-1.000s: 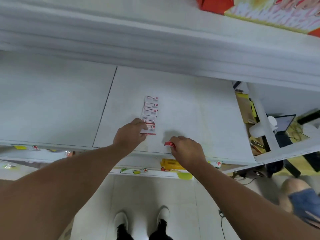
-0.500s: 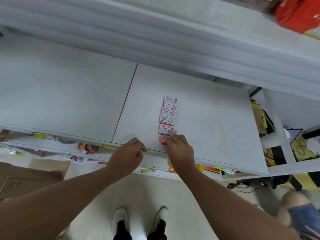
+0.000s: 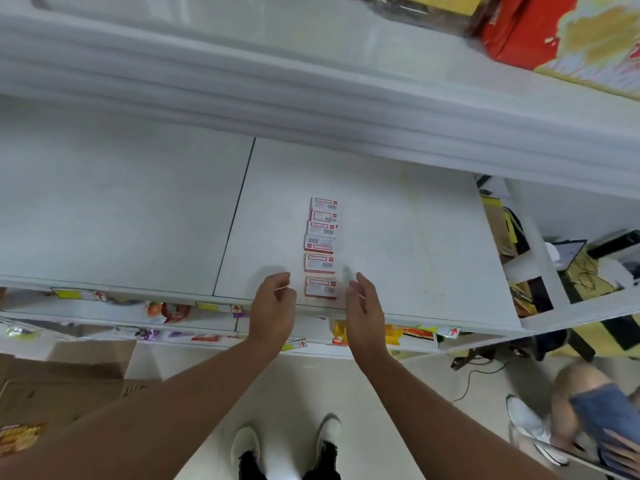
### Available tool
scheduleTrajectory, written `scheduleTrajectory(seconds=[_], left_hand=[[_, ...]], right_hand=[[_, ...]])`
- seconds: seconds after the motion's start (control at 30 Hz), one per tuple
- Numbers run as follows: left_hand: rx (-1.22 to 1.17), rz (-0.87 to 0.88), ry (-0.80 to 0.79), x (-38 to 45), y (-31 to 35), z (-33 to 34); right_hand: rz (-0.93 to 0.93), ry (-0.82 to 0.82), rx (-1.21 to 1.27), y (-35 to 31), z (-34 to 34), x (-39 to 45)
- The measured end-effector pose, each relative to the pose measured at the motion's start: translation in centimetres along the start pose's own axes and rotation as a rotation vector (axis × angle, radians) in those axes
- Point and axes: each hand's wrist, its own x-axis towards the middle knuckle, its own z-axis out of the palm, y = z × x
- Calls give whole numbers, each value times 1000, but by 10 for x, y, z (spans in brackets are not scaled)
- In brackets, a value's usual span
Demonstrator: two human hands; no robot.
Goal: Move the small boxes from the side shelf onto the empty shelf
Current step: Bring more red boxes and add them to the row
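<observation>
1. A single-file row of six small boxes (image 3: 320,247) is laid on the white shelf (image 3: 398,237), running from the front edge toward 12 o'clock; the neighbouring boxes appear to touch, though motion blur leaves this uncertain.
2. The nearest box (image 3: 320,287) is set just inside the shelf's front lip, with the left hand (image 3: 273,306) at its 9 o'clock and the right hand (image 3: 363,303) at its 3 o'clock.
3. Nothing is gripped by either hand: the left hand is loosely curled with its fingers bent inward and empty, and the right hand is held open, fingers extended and edge-on to the box. Neither is seen touching the box.
4. The step in hand is judged to be the end of a placement, the nearest box being released at the front of the row.
5. The side shelf (image 3: 519,244), at 3 o'clock of the row, is cluttered and dark; whether more small boxes are left there cannot be told.
6. The next move is judged to call for a reach toward 3 o'clock for another box, if any are left. Since the row has reached the front lip, a second row beside it would be needed.
</observation>
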Motion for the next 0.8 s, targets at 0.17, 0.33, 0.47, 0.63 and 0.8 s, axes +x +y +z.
scheduleTrajectory(seconds=[0.17, 0.33, 0.47, 0.63, 0.8], left_hand=[[-207, -98, 34, -7, 22, 32], [-330, -106, 20, -3, 29, 55], [-349, -180, 23, 13, 39, 66], [-324, -181, 16, 33, 41, 67], [-312, -157, -6, 51, 49, 66]], right_hand=[[97, -78, 321, 0, 9, 13], [84, -68, 365, -4, 24, 25], [117, -111, 396, -5, 33, 37], [101, -93, 374, -11, 41, 61], [79, -133, 299, -25, 47, 74]])
